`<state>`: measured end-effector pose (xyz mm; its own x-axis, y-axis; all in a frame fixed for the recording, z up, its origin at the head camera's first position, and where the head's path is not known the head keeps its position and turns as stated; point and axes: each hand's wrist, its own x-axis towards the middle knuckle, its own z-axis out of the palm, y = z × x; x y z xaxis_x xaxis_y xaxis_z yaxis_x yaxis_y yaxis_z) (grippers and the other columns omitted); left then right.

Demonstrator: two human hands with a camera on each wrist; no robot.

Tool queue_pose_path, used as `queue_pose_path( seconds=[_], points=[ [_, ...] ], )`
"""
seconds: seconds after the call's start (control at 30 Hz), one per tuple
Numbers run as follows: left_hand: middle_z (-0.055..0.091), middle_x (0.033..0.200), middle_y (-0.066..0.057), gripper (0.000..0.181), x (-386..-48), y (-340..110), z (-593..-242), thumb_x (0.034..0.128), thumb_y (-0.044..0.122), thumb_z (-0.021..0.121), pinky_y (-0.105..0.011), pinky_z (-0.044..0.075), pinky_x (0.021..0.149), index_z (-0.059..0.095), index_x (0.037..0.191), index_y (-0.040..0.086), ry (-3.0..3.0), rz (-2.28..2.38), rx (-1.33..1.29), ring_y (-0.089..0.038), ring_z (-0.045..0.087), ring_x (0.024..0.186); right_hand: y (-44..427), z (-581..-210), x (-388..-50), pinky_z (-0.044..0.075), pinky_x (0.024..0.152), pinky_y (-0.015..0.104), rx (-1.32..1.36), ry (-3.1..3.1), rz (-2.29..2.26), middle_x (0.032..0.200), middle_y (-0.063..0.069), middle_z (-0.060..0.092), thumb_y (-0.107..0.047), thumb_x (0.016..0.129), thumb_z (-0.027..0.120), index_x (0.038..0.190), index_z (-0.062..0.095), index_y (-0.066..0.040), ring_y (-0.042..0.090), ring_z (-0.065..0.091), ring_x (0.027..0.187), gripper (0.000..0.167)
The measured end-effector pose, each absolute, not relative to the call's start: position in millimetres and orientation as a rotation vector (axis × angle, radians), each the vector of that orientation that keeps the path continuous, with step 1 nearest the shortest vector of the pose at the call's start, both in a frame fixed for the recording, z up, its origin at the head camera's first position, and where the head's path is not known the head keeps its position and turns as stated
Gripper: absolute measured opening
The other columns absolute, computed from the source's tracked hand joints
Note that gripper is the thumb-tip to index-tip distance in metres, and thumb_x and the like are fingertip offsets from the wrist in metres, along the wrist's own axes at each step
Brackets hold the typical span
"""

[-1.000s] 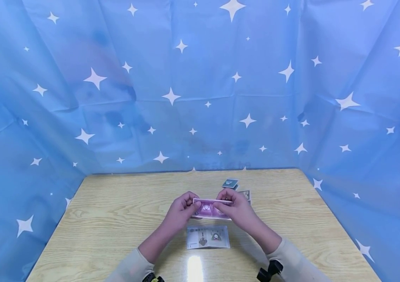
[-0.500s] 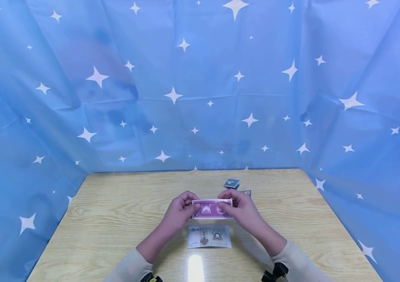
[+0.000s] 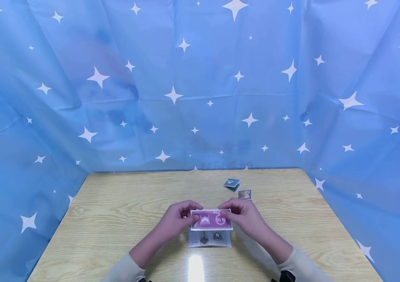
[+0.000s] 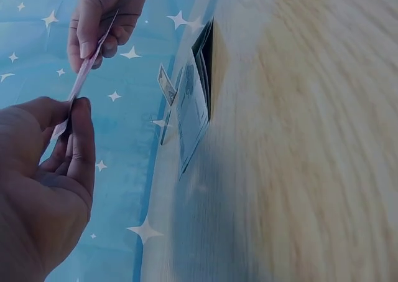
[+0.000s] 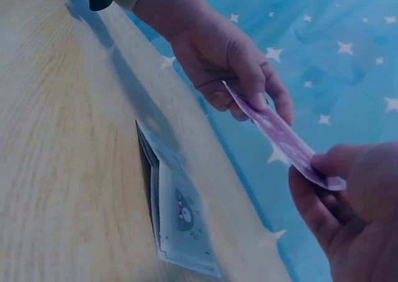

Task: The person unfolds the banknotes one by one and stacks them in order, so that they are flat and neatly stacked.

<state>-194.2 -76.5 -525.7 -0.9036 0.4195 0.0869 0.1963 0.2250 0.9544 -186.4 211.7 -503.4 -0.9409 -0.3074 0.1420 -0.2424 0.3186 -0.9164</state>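
A purple banknote is stretched between both hands above the table. My left hand pinches its left end and my right hand its right end, thumbs on the near face. Both wrist views show the purple note held clear of the wood. Just below it in the head view lies a pale note marked 1, its top edge covered by the purple one. In the right wrist view this pale note looks folded, with several layers standing slightly apart.
Behind the right hand, a folded teal note and a small grey-brown note lie on the wooden table. A blue curtain with white stars hangs behind the table and along its sides.
Both hands have brought the purple note down toward the body, so it now overlaps the pale note in view. The grey-brown note behind the right hand shows more fully.
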Motion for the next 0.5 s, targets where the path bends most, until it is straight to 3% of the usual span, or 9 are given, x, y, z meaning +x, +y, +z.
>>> queue_pose_path(
  seconds=[0.17,0.5],
  points=[
    [0.074,0.093,0.004,0.026,-188.1,-80.8,-526.4,0.0994,0.014,0.083,-0.024,0.057,0.066,0.082,0.124,0.023,2.319,1.650,0.642,-0.015,0.066,0.081,213.4,-506.4,-180.4,0.053,0.067,0.022,-0.577,2.475,-1.722,0.100,0.010,0.079,-0.007,0.097,0.084,0.113,0.082,-0.001,0.011,0.063,0.078,0.018],
    [0.075,0.095,0.007,0.026,-183.3,-86.5,-530.9,0.0989,0.013,0.083,-0.026,0.058,0.069,0.082,0.124,0.021,2.346,1.523,0.719,-0.013,0.067,0.081,214.9,-510.2,-173.2,0.056,0.067,0.023,-0.664,2.421,-1.614,0.100,0.007,0.077,-0.007,0.096,0.084,0.113,0.083,-0.008,0.011,0.065,0.078,0.017]
  ],
)
